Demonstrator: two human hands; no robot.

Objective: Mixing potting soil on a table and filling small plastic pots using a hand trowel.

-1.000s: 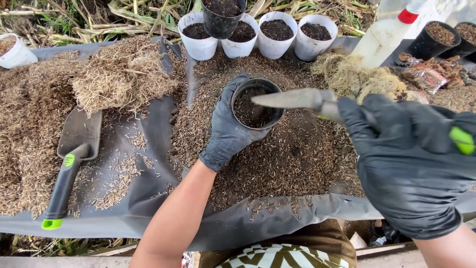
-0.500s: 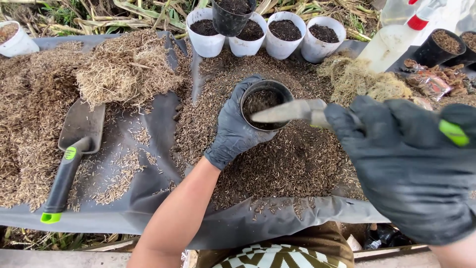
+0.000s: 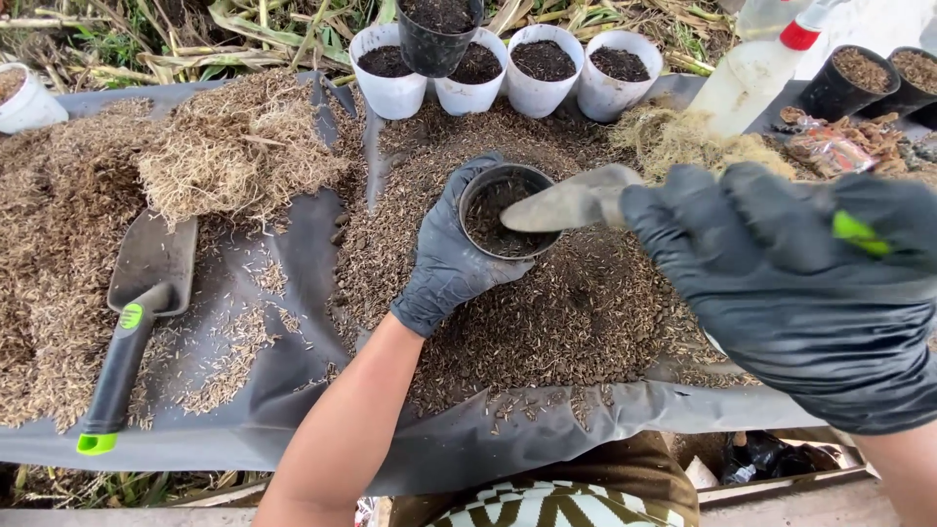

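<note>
Since half a second ago, the trowel (image 3: 571, 202) tip has lowered over the black pot (image 3: 508, 210), a small round pot partly filled with dark mix. Left hand (image 3: 444, 263) wraps the pot at centre; right hand (image 3: 781, 283) is fisted on the trowel handle at 3 o'clock. White cups (image 3: 532, 68) at 12 o'clock hold soil.

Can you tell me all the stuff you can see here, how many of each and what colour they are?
Small plastic pot: 1, black, partly filled, centre.
Narrow trowel: 1, grey blade, green-tipped handle, over that pot.
Wide scoop: 1, grey with black and green handle, lying left.
White filled cups: 4 in the back row, 1 far left.
Black filled pots: 1 on the row, 2 far right.
Spray bottle: 1, white, red collar, back right.
Plastic sheet: 1, dark grey, underneath.
Left hand: black glove, gripping the pot.
Right hand: black glove, gripping the trowel.
</note>
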